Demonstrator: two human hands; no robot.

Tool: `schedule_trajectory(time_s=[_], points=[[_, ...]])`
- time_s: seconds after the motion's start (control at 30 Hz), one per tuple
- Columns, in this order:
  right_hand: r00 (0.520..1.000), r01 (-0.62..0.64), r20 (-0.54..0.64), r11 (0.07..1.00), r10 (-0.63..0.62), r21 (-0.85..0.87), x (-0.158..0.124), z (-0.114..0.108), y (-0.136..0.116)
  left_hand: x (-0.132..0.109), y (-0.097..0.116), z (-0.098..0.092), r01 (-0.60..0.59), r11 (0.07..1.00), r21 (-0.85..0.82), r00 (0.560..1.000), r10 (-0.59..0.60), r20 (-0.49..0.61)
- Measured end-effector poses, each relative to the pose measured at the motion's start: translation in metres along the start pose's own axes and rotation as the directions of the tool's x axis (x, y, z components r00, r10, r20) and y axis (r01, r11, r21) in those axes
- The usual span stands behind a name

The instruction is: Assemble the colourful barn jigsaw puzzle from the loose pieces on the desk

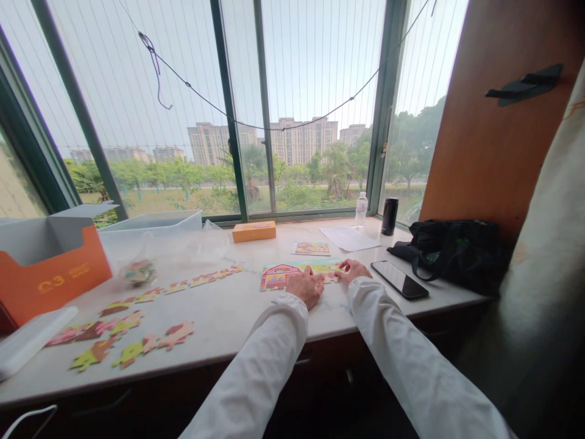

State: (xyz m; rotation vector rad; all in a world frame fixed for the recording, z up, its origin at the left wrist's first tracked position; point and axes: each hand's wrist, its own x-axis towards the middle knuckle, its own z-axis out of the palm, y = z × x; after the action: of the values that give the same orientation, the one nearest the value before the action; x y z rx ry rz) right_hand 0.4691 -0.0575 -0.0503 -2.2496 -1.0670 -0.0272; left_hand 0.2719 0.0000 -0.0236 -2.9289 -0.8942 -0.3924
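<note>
A partly joined jigsaw puzzle with a red barn lies on the white tabletop in front of me. My left hand bends over its lower middle, fingers curled and pressed down on the puzzle. At the right end, my right hand pinches the edge of a pinkish puzzle piece between thumb and fingers. Parts of the puzzle are hidden under both hands. Just behind it lies a small picture card. Loose puzzle pieces are spread to the left, some in a long slanting row.
An orange box, a clear plastic bin and a bagged bundle of pieces stand left. Behind are a yellow-orange box, paper, bottle and black tumbler. A phone and black bag lie right.
</note>
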Motion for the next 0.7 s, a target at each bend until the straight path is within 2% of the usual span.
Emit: schedule_trajectory(time_s=[0.33, 0.57, 0.7], points=[[1.0, -0.019, -0.007, 1.0, 0.019, 0.003, 0.0033, 0.0031, 0.0024, 0.0004, 0.0002, 0.002, -0.001, 1.0, -0.011, 1.0, 0.001, 0.009], [0.999, -0.002, 0.038, 1.0, 0.001, 0.006, 0.0039, 0.0024, 0.004, 0.002, 0.0003, 0.0032, 0.01, 1.0, -0.009, 1.0, -0.01, 0.02], [0.999, 0.03, -0.045, 1.0, -0.029, 0.006, 0.0025, 0.0026, 0.0025, 0.0021, 0.0003, 0.0043, 0.001, 1.0, -0.016, 1.0, -0.001, 0.005]])
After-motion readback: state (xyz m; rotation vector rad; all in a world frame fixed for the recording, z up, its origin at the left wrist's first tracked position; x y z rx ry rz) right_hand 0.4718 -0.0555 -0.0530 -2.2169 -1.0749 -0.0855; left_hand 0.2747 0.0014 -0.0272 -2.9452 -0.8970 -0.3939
